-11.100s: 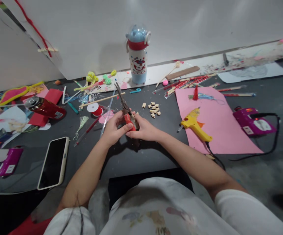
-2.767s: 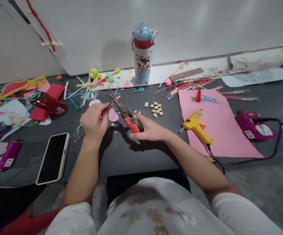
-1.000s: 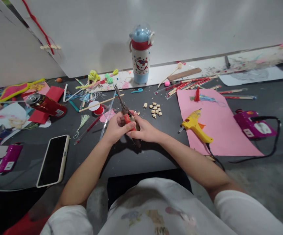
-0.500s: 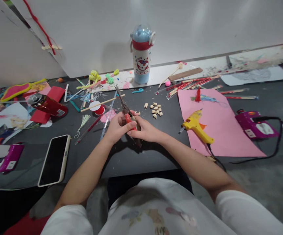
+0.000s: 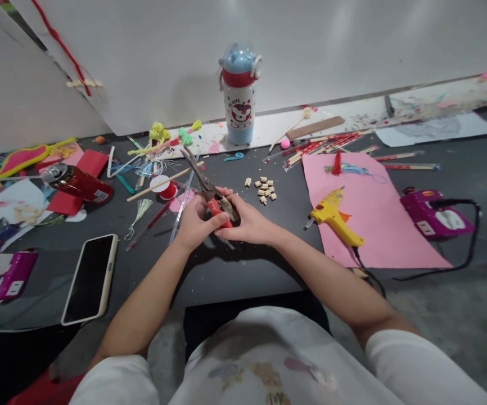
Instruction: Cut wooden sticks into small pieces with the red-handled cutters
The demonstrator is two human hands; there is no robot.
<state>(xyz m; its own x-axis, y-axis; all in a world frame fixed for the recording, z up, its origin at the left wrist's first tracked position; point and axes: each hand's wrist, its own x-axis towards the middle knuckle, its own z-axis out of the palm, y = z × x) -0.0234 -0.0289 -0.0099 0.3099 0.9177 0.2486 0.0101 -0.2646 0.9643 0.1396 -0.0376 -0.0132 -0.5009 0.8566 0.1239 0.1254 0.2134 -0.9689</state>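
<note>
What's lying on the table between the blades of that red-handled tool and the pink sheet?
A loose cluster of short, pale, wood-like pieces lies there on the dark tabletop, between the blades and the pink sheet, in the head view.

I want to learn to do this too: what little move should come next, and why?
Perhaps let the left hand leave the cutting tool and steady the wooden stick. The right hand also grips the tool, and neither hand visibly holds the stick by its blades.
</note>
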